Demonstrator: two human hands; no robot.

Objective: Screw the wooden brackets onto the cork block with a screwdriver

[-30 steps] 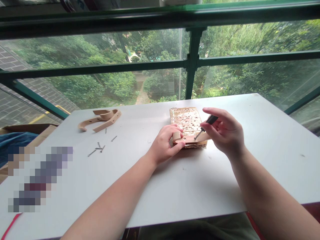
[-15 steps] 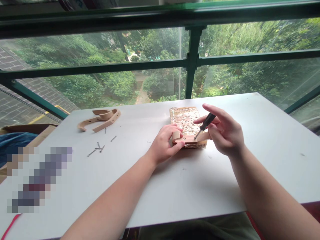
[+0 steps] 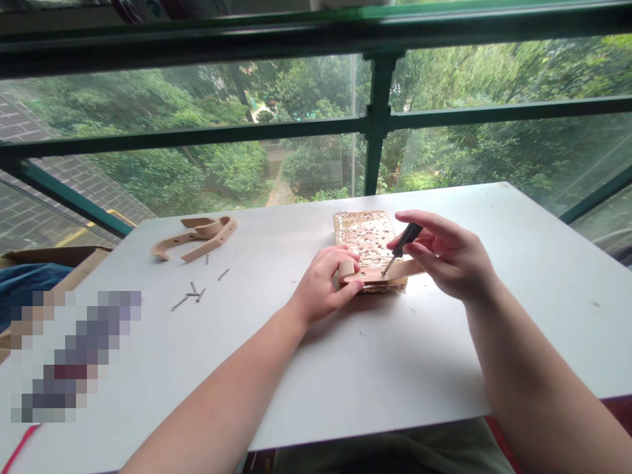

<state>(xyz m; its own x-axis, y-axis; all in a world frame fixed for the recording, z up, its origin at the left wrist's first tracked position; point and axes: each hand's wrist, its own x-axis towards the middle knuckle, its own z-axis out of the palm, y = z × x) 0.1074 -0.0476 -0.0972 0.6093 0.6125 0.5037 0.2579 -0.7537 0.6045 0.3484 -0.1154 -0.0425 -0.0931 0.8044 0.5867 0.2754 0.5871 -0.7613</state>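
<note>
A curved wooden hook lies across the near end of a block wrapped in clear film and dotted with holes. My left hand is closed round the hook's left, curled end and presses it against the block. In my right hand is a black-handled screwdriver, pinched between thumb and fingers. It leans to the right, with its tip down at a screw in the hook. Left of that tip, another screw or hole shows in the wood.
More wooden hooks lie at the table's back left. Several loose screws are scattered in front of them. A blurred-out object covers the left edge, beside a cardboard box. A green-framed window stands behind the white table.
My right hand has shifted its grip on the screwdriver, its fingers drawing slightly back to the right, and more of the hook's right end shows. My left hand stays on the hook.
</note>
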